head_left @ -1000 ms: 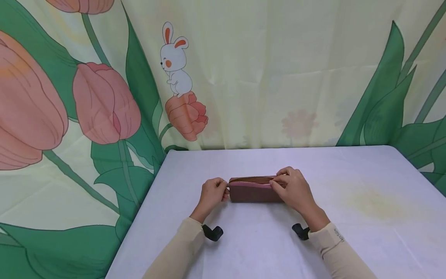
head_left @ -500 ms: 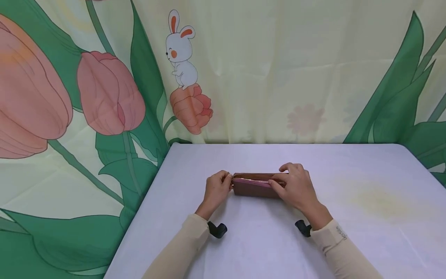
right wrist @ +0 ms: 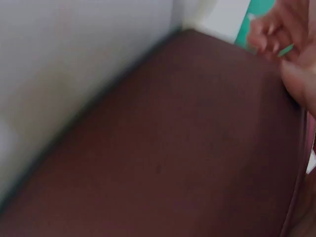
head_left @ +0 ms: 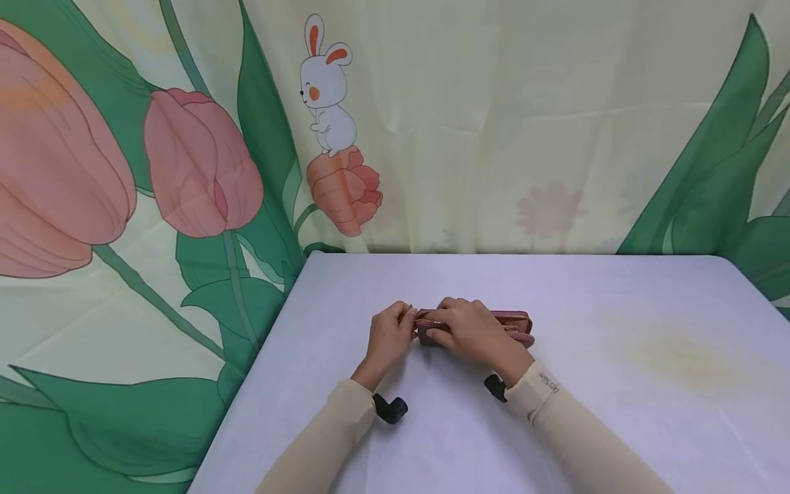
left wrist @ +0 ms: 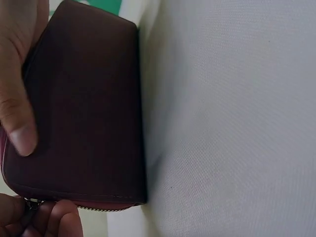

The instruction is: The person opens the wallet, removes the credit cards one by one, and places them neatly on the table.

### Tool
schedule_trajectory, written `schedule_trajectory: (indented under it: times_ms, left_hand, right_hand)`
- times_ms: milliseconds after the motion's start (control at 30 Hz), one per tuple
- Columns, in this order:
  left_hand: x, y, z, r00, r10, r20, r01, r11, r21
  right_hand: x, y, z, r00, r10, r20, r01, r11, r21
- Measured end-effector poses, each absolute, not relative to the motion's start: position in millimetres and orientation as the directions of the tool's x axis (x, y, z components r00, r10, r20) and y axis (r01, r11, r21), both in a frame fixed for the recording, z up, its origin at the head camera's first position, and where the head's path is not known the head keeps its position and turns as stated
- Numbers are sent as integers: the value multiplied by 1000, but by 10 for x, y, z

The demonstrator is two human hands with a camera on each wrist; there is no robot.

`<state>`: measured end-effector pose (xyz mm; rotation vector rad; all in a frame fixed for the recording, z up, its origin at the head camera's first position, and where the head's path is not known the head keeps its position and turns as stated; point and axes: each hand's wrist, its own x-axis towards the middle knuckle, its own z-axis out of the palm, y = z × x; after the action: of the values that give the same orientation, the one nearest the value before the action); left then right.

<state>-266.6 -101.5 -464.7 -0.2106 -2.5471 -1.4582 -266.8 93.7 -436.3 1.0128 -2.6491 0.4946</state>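
A dark maroon zip-around wallet (head_left: 522, 324) stands on its long edge on the white table, its zipped top gaping at the right end. At its left end my left hand (head_left: 391, 336) pinches the small metal zipper pull (left wrist: 32, 203). My right hand (head_left: 470, 333) reaches across the wallet's top and grips it near that same end. In the left wrist view the right thumb (left wrist: 23, 140) lies on the wallet's broad face, just above the zipper corner. The right wrist view is filled by the wallet's smooth side (right wrist: 163, 148), with fingers at its upper right.
White cloth covers the table (head_left: 617, 384). Behind it hangs a pale curtain (head_left: 469, 137) printed with tulips and a rabbit. A black wrist camera (head_left: 390, 409) sticks out from the left cuff, another black camera (head_left: 496, 387) from the right.
My right hand has slid left along the wallet's top, from its right end to near the left hand, uncovering the open right end. The left hand keeps its pinch at the left end.
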Motion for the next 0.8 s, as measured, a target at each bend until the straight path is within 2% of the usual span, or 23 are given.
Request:
schedule_trajectory:
  times_ms: [100,233,533,800]
  left_hand:
    - [-2675,-996,-4631,-968,26,248,228,498,836]
    - [-2680,-1000,-4619,-963,32,266,245,509,825]
    - [-2702,-1022,-4601,-964,59,259,251,513,821]
    - [-2685,-1065,-4599,-968,55,245,235,540,808]
  right_hand:
    - [-2709,959,-4312,-733,-618,286,-679,690,-250]
    - [-2740,993,-4293,-709,-658,254,-705,668,-236]
    - [-2764,978,-4317,-683,-690,241,-727,674,-130]
    - [-2777,944,-4371,-673,-690,267,-730,677,-92]
